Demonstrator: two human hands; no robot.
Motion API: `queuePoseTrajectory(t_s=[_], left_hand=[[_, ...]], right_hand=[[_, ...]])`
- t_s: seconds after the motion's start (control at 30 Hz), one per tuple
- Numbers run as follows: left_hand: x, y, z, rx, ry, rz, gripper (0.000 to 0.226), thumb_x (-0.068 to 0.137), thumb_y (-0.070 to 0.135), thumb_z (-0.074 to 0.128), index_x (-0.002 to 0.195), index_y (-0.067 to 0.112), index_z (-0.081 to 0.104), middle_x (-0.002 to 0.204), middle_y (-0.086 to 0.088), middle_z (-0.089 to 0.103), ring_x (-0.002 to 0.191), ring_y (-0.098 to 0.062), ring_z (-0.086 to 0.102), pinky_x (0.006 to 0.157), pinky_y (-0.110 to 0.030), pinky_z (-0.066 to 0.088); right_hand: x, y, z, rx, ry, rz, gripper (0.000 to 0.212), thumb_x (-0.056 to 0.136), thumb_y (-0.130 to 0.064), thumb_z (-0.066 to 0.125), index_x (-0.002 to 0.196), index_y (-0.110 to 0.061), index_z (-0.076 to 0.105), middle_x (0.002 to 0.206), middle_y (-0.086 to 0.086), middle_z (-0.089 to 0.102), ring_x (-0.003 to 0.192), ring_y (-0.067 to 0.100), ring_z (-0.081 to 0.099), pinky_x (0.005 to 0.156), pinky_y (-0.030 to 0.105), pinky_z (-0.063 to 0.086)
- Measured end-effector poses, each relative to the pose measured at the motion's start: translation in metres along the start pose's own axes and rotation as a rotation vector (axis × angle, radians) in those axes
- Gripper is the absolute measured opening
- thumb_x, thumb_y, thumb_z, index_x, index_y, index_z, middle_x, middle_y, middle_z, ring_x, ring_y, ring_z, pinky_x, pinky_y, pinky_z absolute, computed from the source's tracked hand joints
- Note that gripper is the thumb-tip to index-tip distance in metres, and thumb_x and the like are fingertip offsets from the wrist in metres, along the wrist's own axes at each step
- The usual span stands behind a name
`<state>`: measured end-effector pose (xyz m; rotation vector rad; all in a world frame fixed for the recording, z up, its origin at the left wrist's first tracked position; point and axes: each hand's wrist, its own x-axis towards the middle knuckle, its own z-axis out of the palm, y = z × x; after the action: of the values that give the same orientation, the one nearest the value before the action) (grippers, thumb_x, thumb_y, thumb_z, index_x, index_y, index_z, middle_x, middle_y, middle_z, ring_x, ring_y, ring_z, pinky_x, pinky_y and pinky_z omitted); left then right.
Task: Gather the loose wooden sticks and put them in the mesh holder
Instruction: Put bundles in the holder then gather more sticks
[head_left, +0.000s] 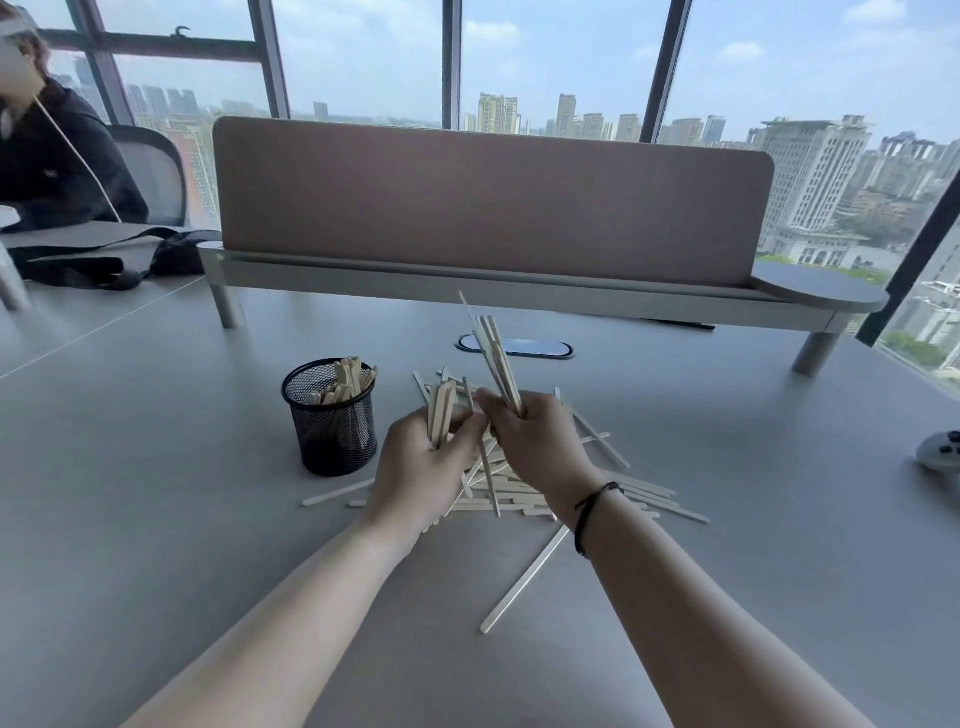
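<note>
A black mesh holder (332, 426) stands on the grey table, left of centre, with several wooden sticks upright in it. A pile of loose sticks (639, 493) lies to its right, partly hidden under both hands. My left hand (421, 473) grips a short bundle of sticks (441, 410) held upright. My right hand (535, 441) holds a second bundle (496, 358) that fans upward and leans left. The two hands touch above the pile. One long stick (524, 579) lies apart, nearer to me.
A pink desk divider on a raised shelf (493, 208) crosses the back of the table. A cable port (540, 348) sits behind the pile. A grey controller (940, 452) lies at the right edge. A seated person and a black bag (130, 260) are far left.
</note>
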<state>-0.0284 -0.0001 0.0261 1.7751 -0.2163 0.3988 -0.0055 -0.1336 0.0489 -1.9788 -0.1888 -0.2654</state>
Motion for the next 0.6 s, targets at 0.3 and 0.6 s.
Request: queuePoseTrajectory(t_s=[0.3,0.6], left_hand=[[0.001,-0.001,0.0,-0.179,0.036,0.0,0.039,0.1,0.034,0.054,0.068,0.013,0.053,0.049,0.006,0.049,0.043,-0.01,0.04,0.046,-0.026,0.03],[0.002,-0.003,-0.001,-0.202,0.053,-0.022,0.063,0.094,0.06,0.053,0.048,0.018,0.048,0.044,0.006,0.048,0.049,-0.019,0.05,0.06,-0.04,0.053]], right_hand=[[-0.014,-0.003,0.004,0.328,0.016,-0.001,0.057,0.095,-0.041,0.057,0.057,-0.004,0.038,0.054,0.011,0.034,0.053,0.025,0.033,0.051,0.045,0.031],[-0.027,0.001,0.008,0.363,0.087,0.013,0.064,0.094,-0.042,0.062,0.067,0.007,0.03,0.056,0.03,0.029,0.053,0.027,0.031,0.047,0.05,0.029]])
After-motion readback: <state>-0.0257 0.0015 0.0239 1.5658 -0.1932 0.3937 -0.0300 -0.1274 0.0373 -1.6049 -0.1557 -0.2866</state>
